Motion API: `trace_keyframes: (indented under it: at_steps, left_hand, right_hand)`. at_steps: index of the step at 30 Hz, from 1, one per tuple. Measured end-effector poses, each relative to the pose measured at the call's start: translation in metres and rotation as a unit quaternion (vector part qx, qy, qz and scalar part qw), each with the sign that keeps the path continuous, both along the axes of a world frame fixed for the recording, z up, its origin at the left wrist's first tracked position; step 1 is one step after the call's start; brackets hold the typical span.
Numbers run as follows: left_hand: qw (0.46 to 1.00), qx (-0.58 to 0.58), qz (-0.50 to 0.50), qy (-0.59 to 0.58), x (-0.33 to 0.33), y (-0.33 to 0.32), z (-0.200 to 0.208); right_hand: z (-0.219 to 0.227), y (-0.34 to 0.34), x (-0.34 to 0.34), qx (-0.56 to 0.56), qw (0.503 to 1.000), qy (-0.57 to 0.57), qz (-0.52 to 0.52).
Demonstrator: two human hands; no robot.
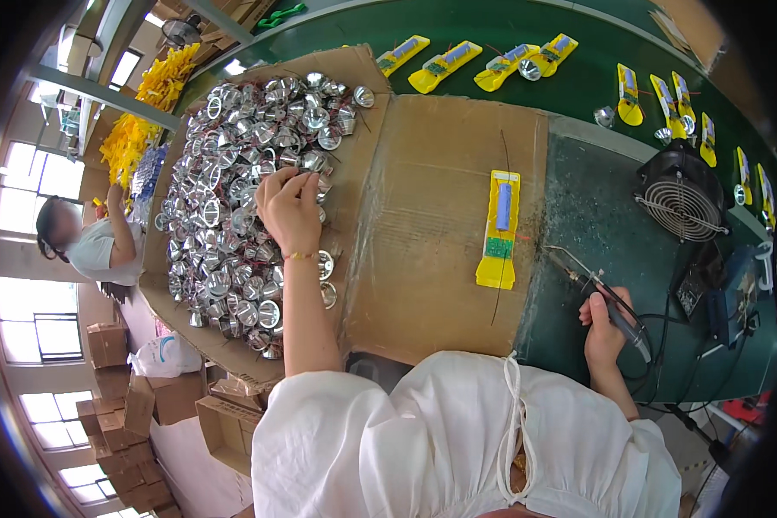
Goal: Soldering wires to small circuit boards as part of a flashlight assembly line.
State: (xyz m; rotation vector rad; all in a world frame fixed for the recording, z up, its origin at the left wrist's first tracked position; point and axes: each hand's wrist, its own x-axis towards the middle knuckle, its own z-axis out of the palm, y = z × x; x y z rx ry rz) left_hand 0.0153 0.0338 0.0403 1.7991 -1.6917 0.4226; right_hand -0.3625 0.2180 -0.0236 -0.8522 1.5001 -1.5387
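Reaching over silver reflector cups [210, 211] near the right edge of their cardboard box [360, 168], the left hand [291, 214] holds its fingers narrow; whether they grip a cup, I cannot tell. The right hand [603, 335] grips a soldering iron [622, 319] over the desk [583, 194]; a yellow housing [500, 235] lies flat near the right edge of the cardboard sheet [427, 216].

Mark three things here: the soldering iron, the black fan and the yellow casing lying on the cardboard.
Soldering iron [627, 325], head view: on its dark handle.
Black fan [682, 210], head view: on its round wire grille.
Yellow casing [495, 274], head view: on its bare lower end.
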Motion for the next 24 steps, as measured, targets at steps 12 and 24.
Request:
trace_keyframes:
  at_steps: [12,24]
  left_hand:
    - [0.869,0.303,-0.241,0.309,-0.135,0.109,-0.034]
    - [0.838,0.340,-0.202,0.375,-0.155,0.096,-0.050]
  right_hand:
    - [0.019,0.000,0.024,-0.041,0.989,0.089,0.108]
    - [0.014,-0.020,0.037,-0.033,0.991,0.058,0.116]
